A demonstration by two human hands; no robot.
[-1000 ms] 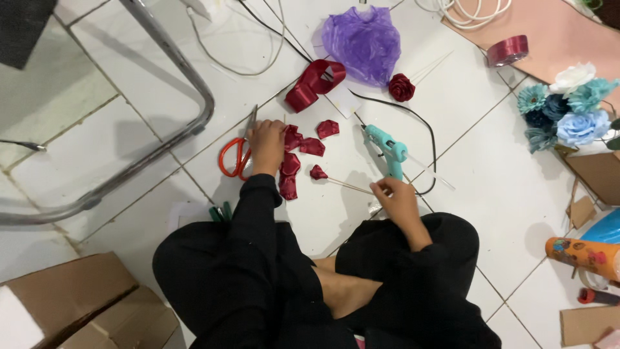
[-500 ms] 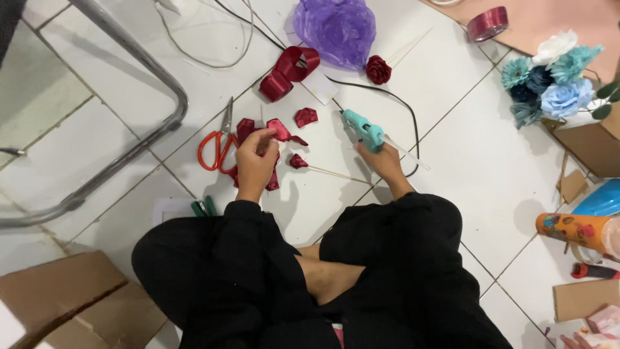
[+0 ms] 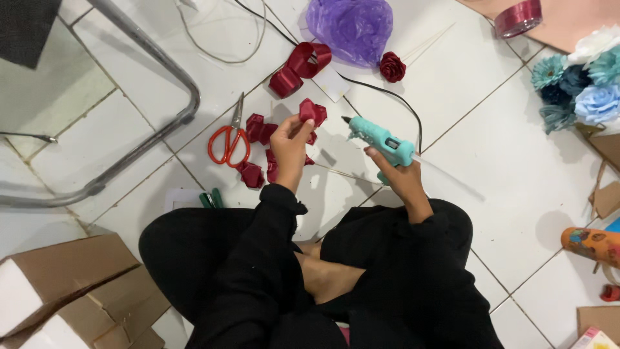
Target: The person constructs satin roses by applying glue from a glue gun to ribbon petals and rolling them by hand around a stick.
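Note:
I sit cross-legged on a white tiled floor in black clothes. My left hand [image 3: 289,148] pinches a folded dark red ribbon petal [image 3: 312,112] and holds it up above the floor. My right hand [image 3: 399,174] grips a teal glue gun [image 3: 380,139], its nozzle pointing left toward the petal, a short gap between them. Several more red ribbon petals [image 3: 258,129] lie on the floor under my left hand. A thin wooden stick [image 3: 342,171] lies between my hands.
Orange-handled scissors [image 3: 227,141] lie left of the petals. A red ribbon coil [image 3: 298,66], a finished red rose [image 3: 391,66] and purple wrap [image 3: 352,27] lie ahead. Blue paper flowers [image 3: 581,84] are at right, cardboard boxes [image 3: 64,284] at lower left, a metal chair leg [image 3: 145,45] at left.
My left hand picked a red petal off the floor and raised it. My right hand took up the glue gun and turned its nozzle toward the petal.

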